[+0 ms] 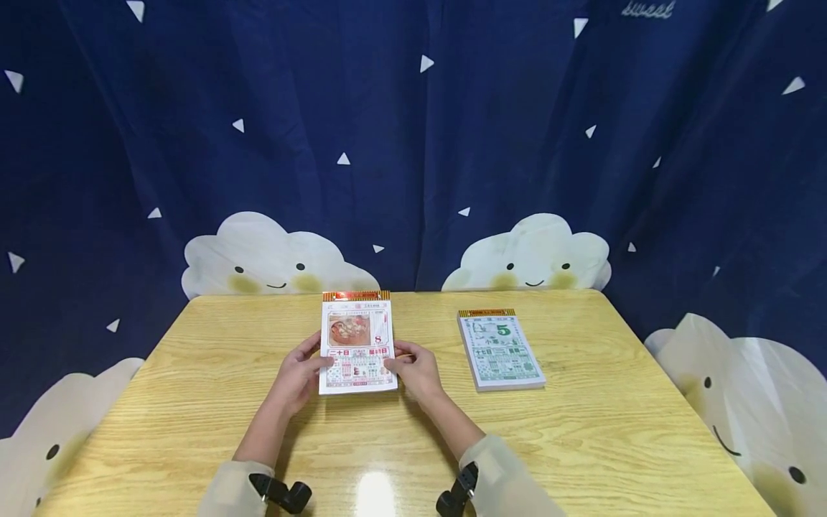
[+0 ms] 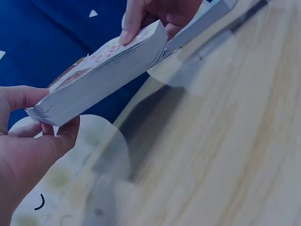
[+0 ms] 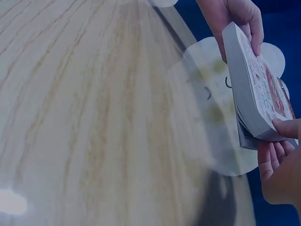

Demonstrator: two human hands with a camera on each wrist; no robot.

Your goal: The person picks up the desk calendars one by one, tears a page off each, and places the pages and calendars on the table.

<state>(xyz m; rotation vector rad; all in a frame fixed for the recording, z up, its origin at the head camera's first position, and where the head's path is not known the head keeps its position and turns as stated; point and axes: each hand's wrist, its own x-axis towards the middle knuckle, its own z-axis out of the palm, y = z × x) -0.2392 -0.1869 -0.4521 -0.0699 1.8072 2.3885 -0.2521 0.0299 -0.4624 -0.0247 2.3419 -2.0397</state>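
Both hands grip the red calendar pad (image 1: 357, 343) by its lower corners: left hand (image 1: 298, 375) w/ thumb on top, fingers under; right hand (image 1: 416, 370) same on the other side. Pad is lifted off the table (image 1: 581, 431), near-centre, tilted up. Looks like a mid-carry/inspect step. Next move likely needs a steady two-hand hold, keeping well apart from the green calendar pad (image 1: 500, 350) lying to the right.
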